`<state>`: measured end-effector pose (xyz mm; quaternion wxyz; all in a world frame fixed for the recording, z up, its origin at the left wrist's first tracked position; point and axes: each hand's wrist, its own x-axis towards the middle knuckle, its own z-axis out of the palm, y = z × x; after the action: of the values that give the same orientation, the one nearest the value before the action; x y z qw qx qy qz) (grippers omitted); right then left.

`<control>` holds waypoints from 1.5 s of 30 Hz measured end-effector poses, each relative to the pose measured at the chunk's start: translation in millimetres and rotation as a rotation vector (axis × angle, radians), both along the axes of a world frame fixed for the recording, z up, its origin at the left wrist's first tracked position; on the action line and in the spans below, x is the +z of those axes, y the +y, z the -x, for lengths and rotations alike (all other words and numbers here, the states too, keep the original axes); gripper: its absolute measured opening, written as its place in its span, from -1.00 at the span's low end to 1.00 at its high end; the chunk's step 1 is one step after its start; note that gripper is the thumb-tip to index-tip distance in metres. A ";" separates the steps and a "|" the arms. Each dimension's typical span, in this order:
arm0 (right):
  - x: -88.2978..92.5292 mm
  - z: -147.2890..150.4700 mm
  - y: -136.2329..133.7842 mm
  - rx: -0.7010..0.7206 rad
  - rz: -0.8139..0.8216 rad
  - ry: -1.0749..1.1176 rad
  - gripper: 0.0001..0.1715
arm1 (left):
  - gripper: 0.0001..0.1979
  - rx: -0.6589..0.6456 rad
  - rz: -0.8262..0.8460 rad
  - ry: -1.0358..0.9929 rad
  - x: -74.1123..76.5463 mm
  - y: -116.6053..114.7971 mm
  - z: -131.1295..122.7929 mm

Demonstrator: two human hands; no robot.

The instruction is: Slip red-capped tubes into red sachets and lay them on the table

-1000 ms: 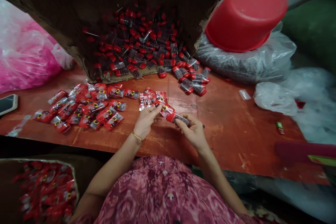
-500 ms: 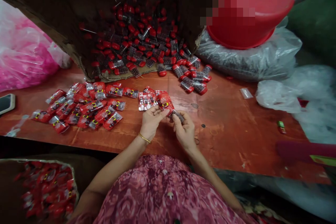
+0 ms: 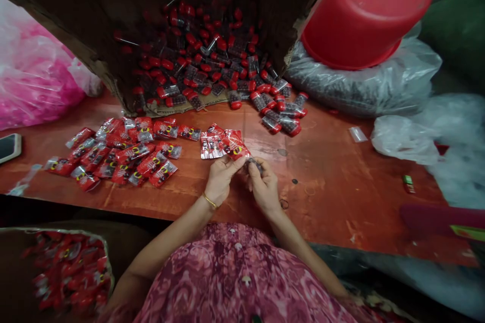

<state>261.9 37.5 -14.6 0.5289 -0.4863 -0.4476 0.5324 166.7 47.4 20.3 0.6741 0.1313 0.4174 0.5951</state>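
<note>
Over the middle of the table, my left hand (image 3: 220, 181) pinches a red printed wrapper (image 3: 235, 144) with a yellow mark. My right hand (image 3: 264, 185) grips a small clear container (image 3: 256, 164) with dark contents, its end up against the wrapper. Fingers hide where the two meet. Flat red wrappers (image 3: 210, 146) lie just beyond my left hand. To the left is a spread of red-wrapped packets (image 3: 121, 152). Beyond my right hand, several loose red-capped containers (image 3: 282, 113) lie outside the opening of a large cardboard box (image 3: 89, 53).
Many more red-capped containers fill the box. An upturned red tub (image 3: 364, 15) stands on a clear plastic bag (image 3: 364, 91) at the right. A phone (image 3: 10, 148) lies at the left table edge. Below it, a container (image 3: 109, 267) holds red packets. Pink-filled bags (image 3: 38, 81) stand far left.
The wrapper has tilted and sits slightly lower, and less of the container shows between my hands. Both hands stay nearly in place.
</note>
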 end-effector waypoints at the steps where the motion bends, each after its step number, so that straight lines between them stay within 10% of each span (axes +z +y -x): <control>1: 1.1 1.2 1.8 0.011 0.008 0.004 -0.66 | -0.68 -0.022 -0.004 0.009 -0.9 1.1 0.7; 10: 13.5 -2.1 10.3 0.299 0.049 0.102 -0.59 | -0.66 -0.096 -0.075 0.134 1.8 10.7 16.9; 20: 1.4 -0.8 36.2 0.255 -0.058 -0.142 -0.62 | -0.67 -0.171 -0.002 0.130 -4.6 1.7 22.5; 29: -18.5 -54.4 126.5 -0.142 -0.372 -1.287 -0.63 | -0.61 0.529 0.133 0.005 15.6 45.1 121.2; 33: -32.5 -69.1 116.1 0.015 -0.553 -1.246 -0.65 | -0.68 0.271 0.090 0.255 5.6 41.4 90.6; 37: -31.2 -86.1 83.9 0.186 -0.688 -1.071 -0.65 | -0.82 -0.146 -0.230 1.077 -7.5 50.7 47.8; 41: -26.1 -97.4 55.3 0.081 -0.660 -1.005 -0.73 | -0.89 -0.407 -0.403 1.658 -20.9 72.1 37.7; 45: -16.3 -86.7 38.3 -0.092 -0.624 -0.924 -0.85 | -0.84 -0.447 -0.374 1.805 -32.1 76.6 41.1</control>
<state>348.6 75.8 -30.9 0.4193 -0.5083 -0.7477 0.0826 125.7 124.0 -11.8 0.1632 0.7246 0.6441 0.1831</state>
